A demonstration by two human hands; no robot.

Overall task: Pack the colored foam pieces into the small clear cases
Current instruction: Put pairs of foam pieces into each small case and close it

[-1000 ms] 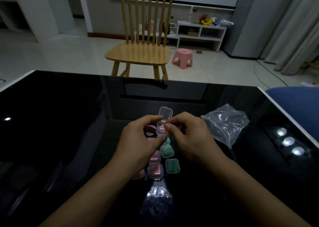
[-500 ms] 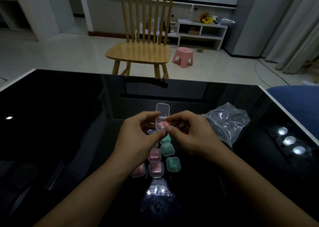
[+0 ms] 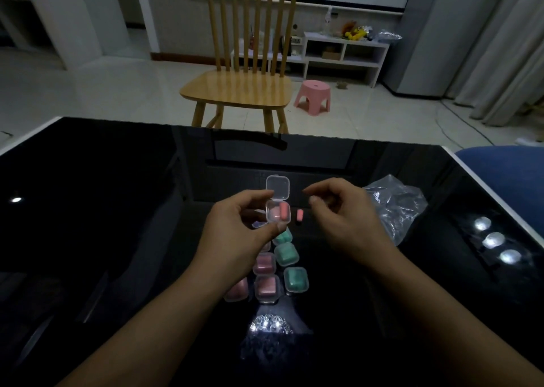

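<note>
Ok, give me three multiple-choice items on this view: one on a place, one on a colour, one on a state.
1. Where does the crumpled plastic bag lie?
A. right of the hands
B. on the chair
C. left of the hands

2. What colour is the foam piece in the open case?
A. green
B. pink
C. blue

3. How is that case's lid?
A. snapped shut
B. missing
C. hinged up, open

Answers: 1 A, it lies on the black table beyond the right hand. 2 B, a pink piece stands in the case that the left hand pinches. 3 C, the lid stands up behind the base.
</note>
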